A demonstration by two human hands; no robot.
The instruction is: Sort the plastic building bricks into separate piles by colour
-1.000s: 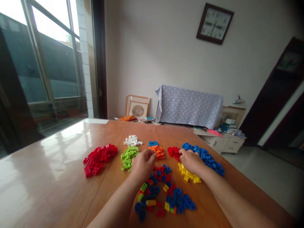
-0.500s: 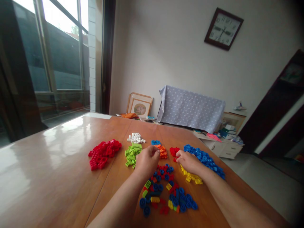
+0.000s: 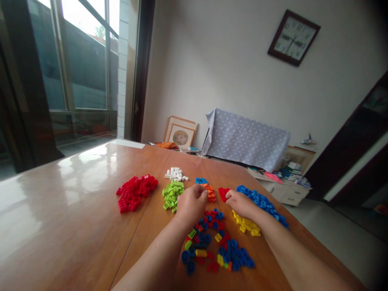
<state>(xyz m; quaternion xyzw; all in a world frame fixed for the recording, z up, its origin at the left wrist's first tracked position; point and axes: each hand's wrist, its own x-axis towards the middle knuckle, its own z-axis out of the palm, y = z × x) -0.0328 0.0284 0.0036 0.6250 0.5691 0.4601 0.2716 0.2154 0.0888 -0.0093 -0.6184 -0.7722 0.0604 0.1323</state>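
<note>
My left hand is closed, thumb and fingertips pinched together, between the lime green bricks and the small orange pile. What it may hold is too small to make out. My right hand is also closed, with its fingertips at the edge of the small red pile. Whether a piece is between them is hidden. Yellow bricks lie partly under the right wrist. Nearer to me, between my forearms, spreads a mixed group of bricks, with round dark blue pieces and a yellow brick among them.
On the wooden table, a large red pile lies to the left and white bricks farther back. A few blue bricks sit behind the orange ones. A large blue pile runs along the right edge.
The view has shifted slightly. A loose red piece that lay just below my right fingertips no longer shows. My left hand keeps its pinch in nearly the same place.
</note>
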